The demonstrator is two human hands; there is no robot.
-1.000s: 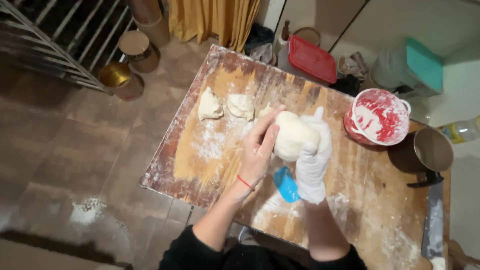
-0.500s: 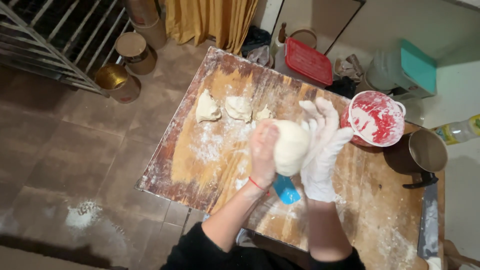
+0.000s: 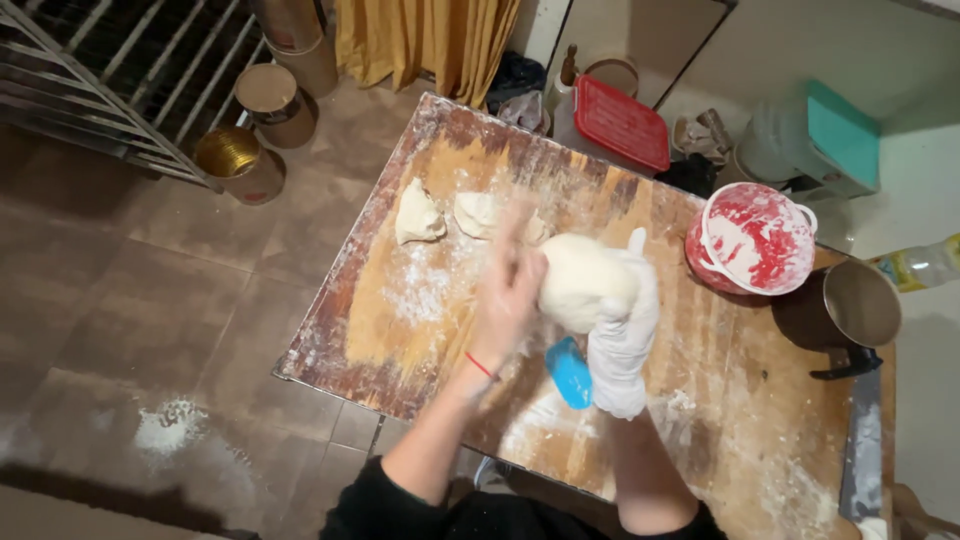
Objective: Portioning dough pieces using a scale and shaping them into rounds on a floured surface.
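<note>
Dim warm light; left hand (image 3: 508, 290) motion-blurred, corners shadowed.

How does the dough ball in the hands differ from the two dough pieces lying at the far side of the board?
The dough ball is large, rounded and held up between the left hand and the gloved right hand; the dough pieces are smaller, irregular lumps resting untouched on the floured wooden board. All are the same pale dough.

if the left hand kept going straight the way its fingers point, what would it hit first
Probably the small dough piece just beyond the left hand, lying on the floured wooden table; motion blur and unclear height make this uncertain.
</note>
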